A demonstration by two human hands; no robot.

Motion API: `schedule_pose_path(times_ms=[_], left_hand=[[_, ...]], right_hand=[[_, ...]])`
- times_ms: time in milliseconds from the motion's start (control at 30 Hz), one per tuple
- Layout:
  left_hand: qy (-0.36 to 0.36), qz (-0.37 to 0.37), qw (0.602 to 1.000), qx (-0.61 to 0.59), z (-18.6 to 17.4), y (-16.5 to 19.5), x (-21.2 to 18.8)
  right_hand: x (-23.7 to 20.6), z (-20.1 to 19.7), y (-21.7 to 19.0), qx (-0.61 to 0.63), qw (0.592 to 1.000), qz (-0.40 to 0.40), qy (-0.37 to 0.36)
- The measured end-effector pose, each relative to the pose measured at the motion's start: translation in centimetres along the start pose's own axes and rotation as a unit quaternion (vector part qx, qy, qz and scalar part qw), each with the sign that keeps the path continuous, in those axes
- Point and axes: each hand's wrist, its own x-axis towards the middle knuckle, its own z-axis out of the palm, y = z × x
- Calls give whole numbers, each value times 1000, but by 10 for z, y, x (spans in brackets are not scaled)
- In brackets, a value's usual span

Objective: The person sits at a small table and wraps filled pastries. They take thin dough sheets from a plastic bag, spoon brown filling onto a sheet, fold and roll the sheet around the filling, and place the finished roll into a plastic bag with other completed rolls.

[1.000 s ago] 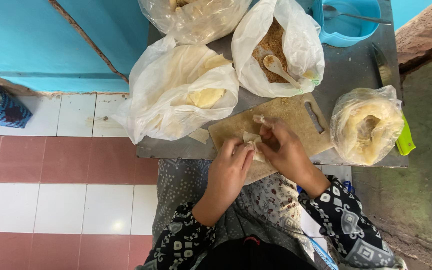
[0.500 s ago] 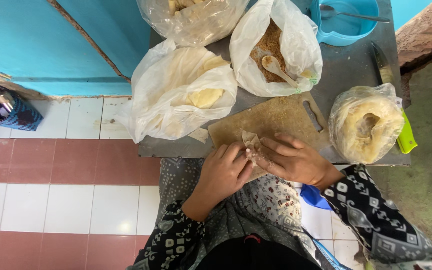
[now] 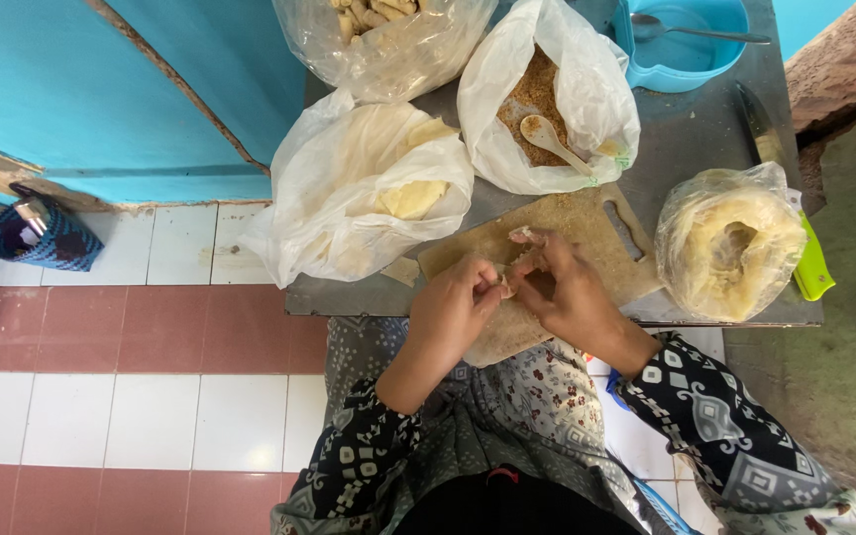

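Note:
My left hand and my right hand meet over a wooden cutting board at the near edge of a grey table. Both hands pinch one small pale piece of wrapper dough between their fingertips; most of it is hidden by the fingers. A bag of brown crumbly filling with a pale spoon stands just beyond the board. A plastic bag of pale flat wrappers lies to the left of the board.
A bag of rolled pale dough sits at the right, with a green-handled knife beside it. A blue tub holds a metal spoon. A bag of finished rolls is at the back. A blue woven basket stands on the tiled floor.
Both hands have stayed together over the board, working the small dough piece. The fingers shifted slightly and the view moved a little.

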Motion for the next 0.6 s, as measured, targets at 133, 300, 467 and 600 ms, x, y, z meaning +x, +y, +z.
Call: schedule_pose_path(times_ms=[133, 300, 467, 600], left_hand=[[47, 87, 993, 68, -11, 7, -5], [77, 184, 973, 114, -23, 13, -21], [95, 131, 983, 86, -19, 13, -20], [96, 95, 986, 94, -14, 12, -19]], right_hand=[[5, 5, 1, -18, 1000, 2, 7], [7, 2, 11, 5, 996, -65, -60], [3, -14, 19, -98, 973, -201, -53], [9, -13, 14, -86, 979, -183, -41]])
